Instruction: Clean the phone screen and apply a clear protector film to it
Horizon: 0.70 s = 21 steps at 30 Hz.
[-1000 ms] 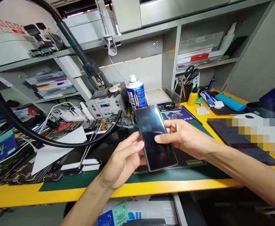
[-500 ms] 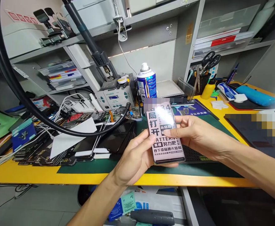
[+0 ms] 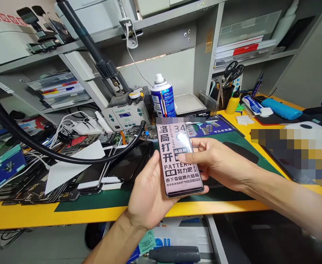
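Note:
A smartphone [image 3: 178, 172] with a lit pink screen covered in black lettering is held upright and slightly tilted above the desk. My left hand [image 3: 147, 190] cradles it from below and along its left edge, fingers behind it, fingertips showing past the lower right corner. From the right, my right hand [image 3: 214, 159] grips the phone's edge, its thumb lying on the screen. Behind the phone lies a green mat [image 3: 91, 201], partly hidden by my hands.
A black hose [image 3: 67, 158] arcs across the left, over stacked phone parts [image 3: 39, 194] and a white card [image 3: 67, 168]. A spray can [image 3: 163, 97] and a control box [image 3: 125, 114] stand behind. Below the desk edge, an open drawer [image 3: 213, 238] holds a dark tool [image 3: 174, 253].
The view has shifted, so the desk sits further left. My left thumb has moved off the screen to the phone's left edge. Both hands still hold the phone.

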Motion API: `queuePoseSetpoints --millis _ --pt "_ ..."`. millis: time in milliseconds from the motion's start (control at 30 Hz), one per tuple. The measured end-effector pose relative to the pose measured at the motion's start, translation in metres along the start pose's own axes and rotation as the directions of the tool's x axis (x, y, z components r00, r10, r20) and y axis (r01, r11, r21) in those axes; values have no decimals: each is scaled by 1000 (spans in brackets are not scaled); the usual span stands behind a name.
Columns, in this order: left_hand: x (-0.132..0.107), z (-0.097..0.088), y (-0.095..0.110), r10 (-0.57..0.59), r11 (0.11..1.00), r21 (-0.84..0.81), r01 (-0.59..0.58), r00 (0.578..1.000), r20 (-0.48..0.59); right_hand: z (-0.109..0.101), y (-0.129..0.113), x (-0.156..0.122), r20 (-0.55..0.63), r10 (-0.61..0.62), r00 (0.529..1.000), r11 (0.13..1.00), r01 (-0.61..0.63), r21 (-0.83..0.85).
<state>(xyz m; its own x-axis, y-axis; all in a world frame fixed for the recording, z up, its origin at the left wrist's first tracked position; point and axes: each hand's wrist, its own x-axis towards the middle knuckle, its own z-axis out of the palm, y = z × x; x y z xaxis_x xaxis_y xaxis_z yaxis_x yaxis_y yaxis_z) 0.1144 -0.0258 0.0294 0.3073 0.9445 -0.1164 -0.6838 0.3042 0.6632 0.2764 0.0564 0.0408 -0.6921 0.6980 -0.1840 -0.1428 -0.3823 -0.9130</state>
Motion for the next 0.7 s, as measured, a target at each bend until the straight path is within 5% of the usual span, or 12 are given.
queuePoseSetpoints --millis 467,600,700 --pt "-9 1 2 18 998 -54 -19 999 -33 -3 2 -8 99 -52 994 997 58 -58" --pt "-15 2 3 57 997 -51 -59 998 -41 -9 0 -22 -37 -184 982 971 175 -164" --pt "-18 2 0 93 994 -56 -95 995 -43 -9 4 -34 -158 -363 918 873 276 -401"
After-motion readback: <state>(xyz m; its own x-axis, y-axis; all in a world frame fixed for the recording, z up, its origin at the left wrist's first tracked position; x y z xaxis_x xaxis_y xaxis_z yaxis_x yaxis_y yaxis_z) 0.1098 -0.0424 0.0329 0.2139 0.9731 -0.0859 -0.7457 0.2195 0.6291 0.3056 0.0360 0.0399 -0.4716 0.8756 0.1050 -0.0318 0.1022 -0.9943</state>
